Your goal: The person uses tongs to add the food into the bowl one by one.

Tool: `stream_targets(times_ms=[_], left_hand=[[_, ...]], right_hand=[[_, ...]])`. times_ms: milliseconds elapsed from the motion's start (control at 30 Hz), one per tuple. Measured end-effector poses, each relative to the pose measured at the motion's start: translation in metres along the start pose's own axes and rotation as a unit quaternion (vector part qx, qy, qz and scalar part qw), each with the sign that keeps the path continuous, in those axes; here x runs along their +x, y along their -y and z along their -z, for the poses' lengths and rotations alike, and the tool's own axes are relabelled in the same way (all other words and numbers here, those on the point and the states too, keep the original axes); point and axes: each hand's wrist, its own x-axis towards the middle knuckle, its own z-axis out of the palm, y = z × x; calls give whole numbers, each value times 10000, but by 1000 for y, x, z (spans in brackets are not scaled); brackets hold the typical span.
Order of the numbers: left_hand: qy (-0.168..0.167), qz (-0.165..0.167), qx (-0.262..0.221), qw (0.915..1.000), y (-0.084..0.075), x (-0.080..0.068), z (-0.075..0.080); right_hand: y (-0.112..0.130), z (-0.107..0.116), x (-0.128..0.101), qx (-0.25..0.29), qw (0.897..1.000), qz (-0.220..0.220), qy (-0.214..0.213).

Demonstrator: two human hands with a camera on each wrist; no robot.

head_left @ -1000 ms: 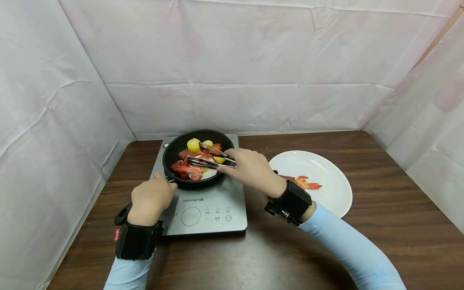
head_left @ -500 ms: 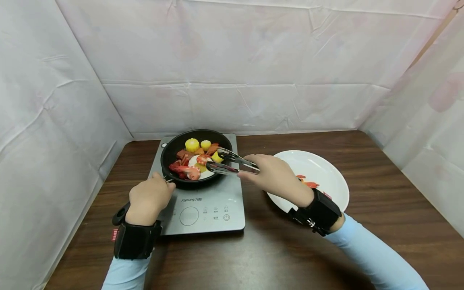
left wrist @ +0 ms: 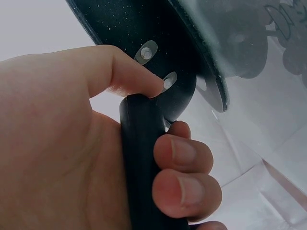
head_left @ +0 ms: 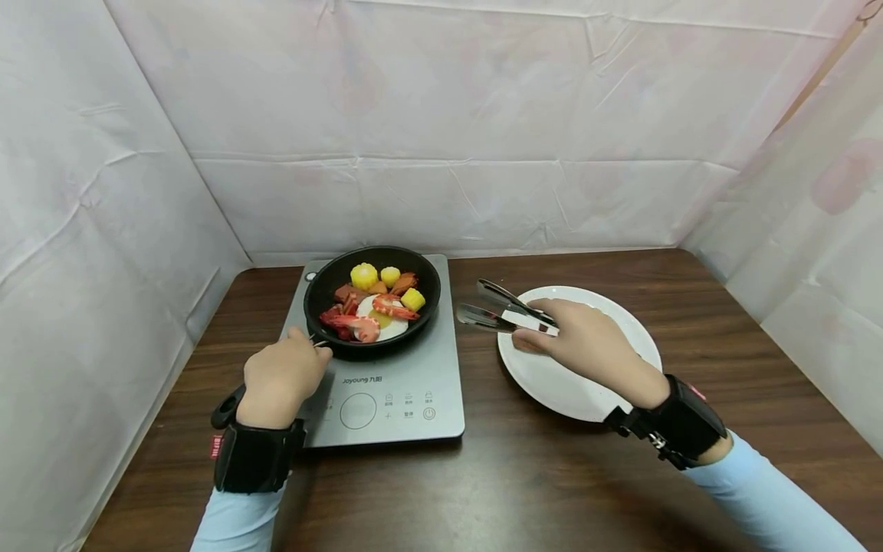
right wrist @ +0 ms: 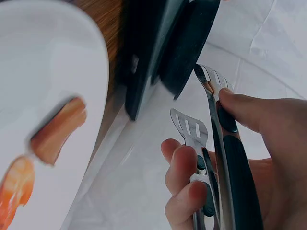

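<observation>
Held the pan handle (left wrist: 141, 163) in the left hand (head_left: 281, 377), fingers and thumb wrapped round it, at seven o'clock of the pan (head_left: 386, 257). Kept that pan seated on the twelve o'clock end of the induction cooker (head_left: 400, 391). Clasped the tongs (head_left: 503, 310) in the right hand (head_left: 593, 349) over the ten o'clock rim of the plate (head_left: 552, 383), tips aimed toward ten o'clock, arms narrowly apart with nothing between them. Left the plate at three o'clock of the cooker, just beside it, on the table (head_left: 552, 475).

Risks, judged from this: could tilt or drag the pan off the cooker with a heavy pull on the handle, spilling food. Could knock the plate's rim with the tongs held so low over it. Could drop a slick prawn from a loose squeeze.

Counted one pan, one cooker, one plate, one pair of tongs. Counted in the pan two corn rounds (head_left: 363, 274), one yellow cube (head_left: 412, 299), at least two prawns (head_left: 393, 307), some brown and red pieces too crowded to number. Counted on the plate, in the right wrist view, one sausage piece (right wrist: 57, 129) and one prawn piece (right wrist: 17, 187); hidden behind the hand in the head view.
</observation>
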Motion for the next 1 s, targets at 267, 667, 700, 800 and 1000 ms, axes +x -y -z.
stream_targets(times_ms=[267,667,700,800,1000], left_hand=[[16,-12,11,10000,0,0,-1],[7,32,52,10000,1,1,-1],[0,30,50,10000,1,1,-2],[-26,15,50,10000,1,2,-2],[-58,-16,68,10000,1,2,-2]], right_hand=[[-38,13,-28,-372,9989,-275,31],[-89,20,-55,-632,9944,-672,517],[-93,20,-56,-649,9938,-703,571],[-103,20,-60,-704,9922,-768,684],[-120,20,-59,-642,9903,-851,888]])
